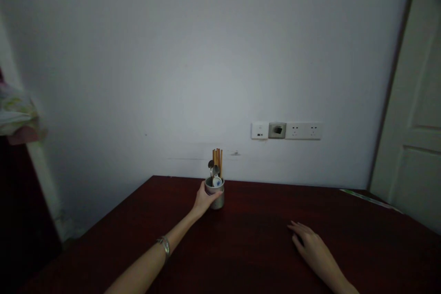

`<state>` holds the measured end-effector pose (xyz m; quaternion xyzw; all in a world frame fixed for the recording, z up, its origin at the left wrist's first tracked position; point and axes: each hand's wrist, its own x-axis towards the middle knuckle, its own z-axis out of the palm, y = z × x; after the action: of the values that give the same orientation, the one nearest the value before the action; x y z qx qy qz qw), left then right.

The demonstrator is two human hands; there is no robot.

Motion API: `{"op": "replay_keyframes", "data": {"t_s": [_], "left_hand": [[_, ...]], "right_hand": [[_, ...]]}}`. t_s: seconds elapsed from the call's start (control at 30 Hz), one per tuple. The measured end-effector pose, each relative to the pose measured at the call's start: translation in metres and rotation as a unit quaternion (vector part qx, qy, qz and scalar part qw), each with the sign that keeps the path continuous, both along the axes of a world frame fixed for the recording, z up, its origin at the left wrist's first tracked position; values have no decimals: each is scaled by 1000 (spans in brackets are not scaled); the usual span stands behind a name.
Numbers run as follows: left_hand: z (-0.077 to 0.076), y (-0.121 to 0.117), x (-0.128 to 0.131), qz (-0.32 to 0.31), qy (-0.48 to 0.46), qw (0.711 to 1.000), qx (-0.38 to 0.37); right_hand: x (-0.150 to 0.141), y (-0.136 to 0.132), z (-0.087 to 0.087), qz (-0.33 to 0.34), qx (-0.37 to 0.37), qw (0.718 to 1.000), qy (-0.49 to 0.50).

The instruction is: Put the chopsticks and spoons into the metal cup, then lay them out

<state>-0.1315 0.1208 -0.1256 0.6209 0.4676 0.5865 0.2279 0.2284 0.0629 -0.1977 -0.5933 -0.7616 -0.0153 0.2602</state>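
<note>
Utensil holder (217,200), grey, at centre of frame, lower half, on dark red table (255,239) nr the wall (206,78). Chopsticks (217,158), metal spoons (211,164) & a white spoon w/ blue pattern (217,181) stand in it. Looks rigid, prob. metal, moderately light but top-heavy; smooth side may slip, white spoon prob. ceramic & breakable. Best hold: round the body below the rim, kept upright. Left hand (203,200), bottom centre-left, is part-curled round holder's near side, thumb across front. Right hand (308,241), lower right, is loosely open, palm down, holding nothing visible; holder is well apart, up & to its left in frame.
</note>
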Motion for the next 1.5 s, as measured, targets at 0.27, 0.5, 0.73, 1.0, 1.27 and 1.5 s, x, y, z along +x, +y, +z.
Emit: {"op": "replay_keyframes", "data": {"t_s": [0.27, 0.5, 0.73, 1.0, 1.27, 1.5], "left_hand": [[-1, -29, -81, 112, 27, 993, -34], [-2, -65, -112, 171, 53, 983, -42], [-3, -91, -121, 197, 65, 977, -58], [-7, -92, -120, 233, 28, 970, -68], [-13, -89, -112, 258, 27, 963, -70], [-23, -83, -112, 270, 43, 961, -25]], "right_hand": [[10, 12, -16, 21, 11, 1000, -20], [21, 24, -32, 38, 34, 999, -17], [24, 30, -34, 42, 36, 998, -3], [25, 29, -35, 37, 21, 999, 14], [30, 34, -44, 38, 38, 998, 25], [31, 36, -49, 48, 25, 998, 21]]}}
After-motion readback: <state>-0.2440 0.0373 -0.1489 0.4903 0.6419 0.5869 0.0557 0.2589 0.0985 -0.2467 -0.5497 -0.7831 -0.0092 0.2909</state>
